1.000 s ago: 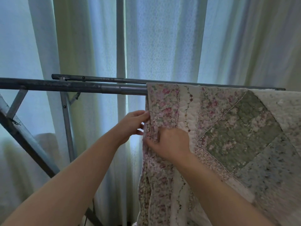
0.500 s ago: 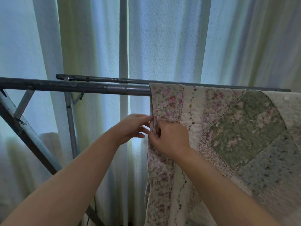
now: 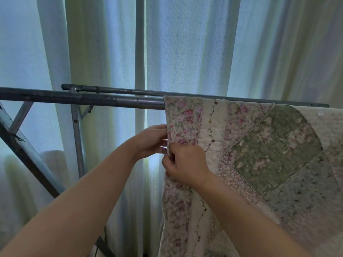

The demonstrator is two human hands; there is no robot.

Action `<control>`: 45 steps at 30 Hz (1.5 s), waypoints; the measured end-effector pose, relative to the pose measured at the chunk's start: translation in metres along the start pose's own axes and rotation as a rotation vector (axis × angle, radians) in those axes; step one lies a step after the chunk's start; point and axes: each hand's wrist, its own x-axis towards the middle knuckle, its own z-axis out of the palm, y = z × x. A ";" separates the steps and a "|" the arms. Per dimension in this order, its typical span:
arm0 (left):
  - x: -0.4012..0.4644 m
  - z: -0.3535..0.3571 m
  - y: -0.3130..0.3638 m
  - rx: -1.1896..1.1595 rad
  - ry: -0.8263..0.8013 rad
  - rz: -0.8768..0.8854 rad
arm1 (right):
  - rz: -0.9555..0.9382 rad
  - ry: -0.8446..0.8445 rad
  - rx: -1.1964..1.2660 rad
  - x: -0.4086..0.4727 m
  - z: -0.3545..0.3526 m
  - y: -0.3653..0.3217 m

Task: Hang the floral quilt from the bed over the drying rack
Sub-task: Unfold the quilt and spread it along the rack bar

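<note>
Quilted floral patchwork already hangs over the rack, with only its left edge left to tidy.

The quilt is draped over the near bar of the rack, in front of pale curtains, so the hanging looks all but done. Both arms reach forward to that edge: the left hand holds it from the outer side, fingers partly hidden behind the cloth, and the right hand, fingers curled, pinches it just below.
</note>
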 end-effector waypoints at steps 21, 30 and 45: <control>-0.022 -0.028 -0.021 0.158 -0.062 -0.112 | 0.044 -0.085 -0.055 -0.016 0.010 0.008; -0.010 -0.013 0.011 -0.036 0.243 0.203 | 0.140 0.034 -0.194 0.044 -0.010 -0.002; -0.017 -0.008 -0.003 -0.265 0.096 0.128 | 0.073 -0.004 0.095 0.044 -0.013 -0.010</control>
